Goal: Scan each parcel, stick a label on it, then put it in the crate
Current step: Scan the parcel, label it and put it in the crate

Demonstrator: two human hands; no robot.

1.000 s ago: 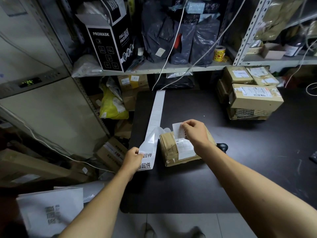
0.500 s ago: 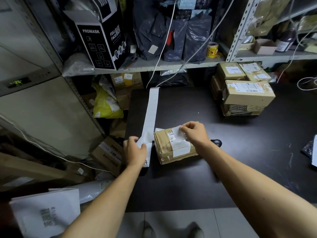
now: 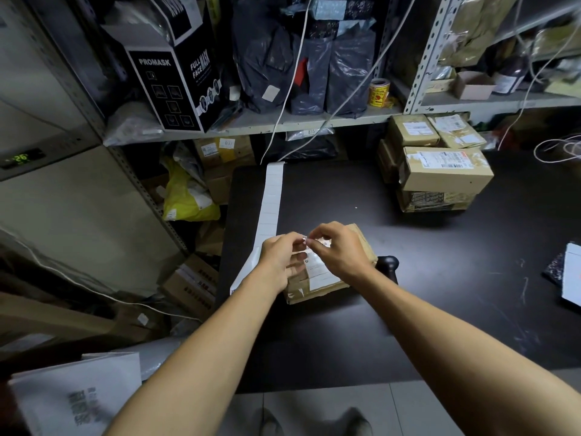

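Observation:
A small brown cardboard parcel [image 3: 317,283] with white labels on top lies on the dark table [image 3: 440,278]. Both my hands hover over its far end, fingertips meeting. My left hand [image 3: 281,258] and my right hand [image 3: 341,250] pinch a small white label [image 3: 305,242] between them, just above the parcel. A long white strip of labels [image 3: 271,196] runs down the table from the shelf and passes under my left wrist. No crate is in view.
A stack of taped cardboard parcels [image 3: 440,171] stands at the table's far right. A black rounded object [image 3: 389,265] sits right behind the parcel. Shelves with black bags and a mask box [image 3: 176,83] rise behind. Boxes and a yellow bag [image 3: 188,199] crowd the floor on the left.
My left hand has left the strip's loose end and come up to meet my right hand. The label that my right hand held on the parcel is now pinched by both hands.

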